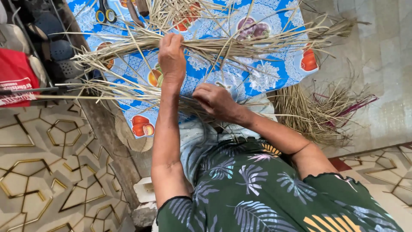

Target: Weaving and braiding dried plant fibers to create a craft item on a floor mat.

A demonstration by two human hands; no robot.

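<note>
My left hand reaches out over a table and is closed around a long bundle of dry straw strips that lies across the blue fruit-patterned tablecloth. My right hand rests lower, near the table's front edge, its fingers curled on a second flat layer of straw strips that sticks out to the left. The fingertips of the right hand are hidden under the strips.
Yellow-handled scissors lie at the table's far left. A loose pile of straw with some purple strands lies on the floor at the right. A red bag and dark sandals sit at the left, above patterned floor tiles.
</note>
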